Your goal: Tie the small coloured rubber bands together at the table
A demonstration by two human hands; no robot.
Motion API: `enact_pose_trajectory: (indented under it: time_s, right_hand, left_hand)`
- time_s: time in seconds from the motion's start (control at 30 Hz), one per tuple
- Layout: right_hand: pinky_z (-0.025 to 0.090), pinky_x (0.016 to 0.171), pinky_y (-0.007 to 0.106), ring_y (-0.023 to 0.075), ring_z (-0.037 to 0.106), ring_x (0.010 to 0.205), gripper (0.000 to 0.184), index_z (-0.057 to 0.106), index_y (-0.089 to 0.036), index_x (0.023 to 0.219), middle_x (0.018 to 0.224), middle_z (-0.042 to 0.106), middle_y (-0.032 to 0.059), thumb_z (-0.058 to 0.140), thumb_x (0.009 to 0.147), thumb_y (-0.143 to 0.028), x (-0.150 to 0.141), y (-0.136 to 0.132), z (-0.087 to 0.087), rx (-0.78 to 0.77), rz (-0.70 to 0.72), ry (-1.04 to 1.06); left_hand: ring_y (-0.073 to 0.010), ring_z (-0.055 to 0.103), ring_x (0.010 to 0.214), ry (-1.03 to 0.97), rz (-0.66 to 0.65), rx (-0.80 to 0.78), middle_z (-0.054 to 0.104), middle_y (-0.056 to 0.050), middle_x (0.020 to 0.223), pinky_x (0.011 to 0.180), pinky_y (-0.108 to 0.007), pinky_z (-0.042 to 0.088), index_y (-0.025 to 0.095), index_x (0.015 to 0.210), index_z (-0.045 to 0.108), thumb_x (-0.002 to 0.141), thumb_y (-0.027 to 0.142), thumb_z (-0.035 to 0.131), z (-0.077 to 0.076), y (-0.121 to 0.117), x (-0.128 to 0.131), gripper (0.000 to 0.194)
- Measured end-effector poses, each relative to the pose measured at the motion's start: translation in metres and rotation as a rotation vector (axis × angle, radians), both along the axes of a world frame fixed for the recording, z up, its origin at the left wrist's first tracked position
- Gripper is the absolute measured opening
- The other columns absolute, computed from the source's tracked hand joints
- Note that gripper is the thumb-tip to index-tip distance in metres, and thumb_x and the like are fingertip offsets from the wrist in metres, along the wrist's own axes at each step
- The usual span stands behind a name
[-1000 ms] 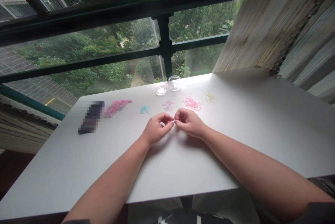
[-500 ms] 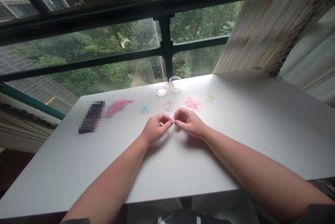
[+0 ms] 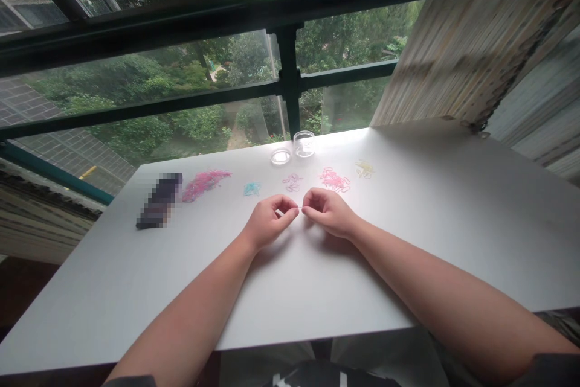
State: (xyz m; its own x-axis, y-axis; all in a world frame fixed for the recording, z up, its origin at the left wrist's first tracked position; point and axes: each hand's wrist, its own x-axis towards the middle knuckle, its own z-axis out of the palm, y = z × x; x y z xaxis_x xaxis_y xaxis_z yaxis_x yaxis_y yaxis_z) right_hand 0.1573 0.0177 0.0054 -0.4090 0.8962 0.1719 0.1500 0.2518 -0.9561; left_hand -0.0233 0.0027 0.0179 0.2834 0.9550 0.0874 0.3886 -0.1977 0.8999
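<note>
My left hand (image 3: 269, 221) and my right hand (image 3: 327, 211) rest on the white table (image 3: 430, 224), fingertips pinched and almost meeting at the middle. Whatever sits between the fingertips is too small to name. Just beyond the hands lie small heaps of tiny rubber bands: a lilac heap (image 3: 292, 181), a pink heap (image 3: 334, 180), a yellow heap (image 3: 364, 169), a blue heap (image 3: 252, 188) and a larger magenta heap (image 3: 203, 183).
A clear round jar (image 3: 304, 143) and its lid (image 3: 280, 157) stand at the table's far edge by the window frame. A dark blurred object (image 3: 159, 201) lies at the left. A bamboo blind (image 3: 475, 37) hangs at the right.
</note>
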Motion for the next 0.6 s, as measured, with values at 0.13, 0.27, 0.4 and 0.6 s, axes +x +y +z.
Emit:
enact_pose_trajectory:
  time_s: [0.13, 0.27, 0.4, 0.6]
  right_hand:
    - [0.033, 0.048, 0.021, 0.0077, 0.042, 0.051, 0.007, 0.051, -0.016, 0.072, 0.059, 0.048, -0.0040, 0.057, 0.071, -0.018, 0.0004, 0.0005, 0.0000, -0.017, 0.015, 0.026]
    - [0.033, 0.048, 0.021, 0.0075, 0.041, 0.051, 0.007, 0.051, -0.016, 0.072, 0.060, 0.048, -0.0040, 0.058, 0.070, -0.018, 0.0003, 0.0010, 0.0005, -0.026, 0.024, 0.059]
    - [0.032, 0.047, 0.021, 0.0074, 0.041, 0.051, 0.008, 0.051, -0.016, 0.073, 0.060, 0.048, -0.0041, 0.058, 0.070, -0.017, 0.0004, 0.0014, -0.0006, -0.033, 0.027, 0.083]
    - [0.038, 0.050, 0.022, 0.0090, 0.047, 0.054, 0.013, 0.051, -0.017, 0.080, 0.065, 0.051, -0.0025, 0.060, 0.072, -0.022, 0.0004, 0.0002, -0.0005, -0.062, 0.067, 0.124]
  left_hand:
    - [-0.0096, 0.051, 0.062, -0.036, 0.005, -0.018, 0.059, -0.002, 0.075, 0.054, -0.019, 0.042, 0.014, 0.081, 0.059, 0.076, 0.032, 0.060, -0.0011, 0.0006, -0.0004, 0.018]
    - [-0.0088, 0.050, 0.059, -0.080, 0.006, -0.068, 0.058, -0.002, 0.075, 0.051, -0.019, 0.041, 0.014, 0.080, 0.058, 0.074, 0.031, 0.062, -0.0019, 0.0007, -0.0002, 0.019]
    - [-0.0095, 0.052, 0.059, -0.111, -0.006, -0.102, 0.059, -0.003, 0.075, 0.049, -0.019, 0.041, 0.014, 0.079, 0.056, 0.074, 0.032, 0.062, -0.0022, 0.0008, 0.0002, 0.019]
    - [-0.0099, 0.053, 0.060, -0.085, -0.011, -0.030, 0.061, -0.003, 0.076, 0.051, -0.019, 0.042, 0.014, 0.079, 0.057, 0.075, 0.031, 0.060, -0.0018, -0.0013, 0.0008, 0.018]
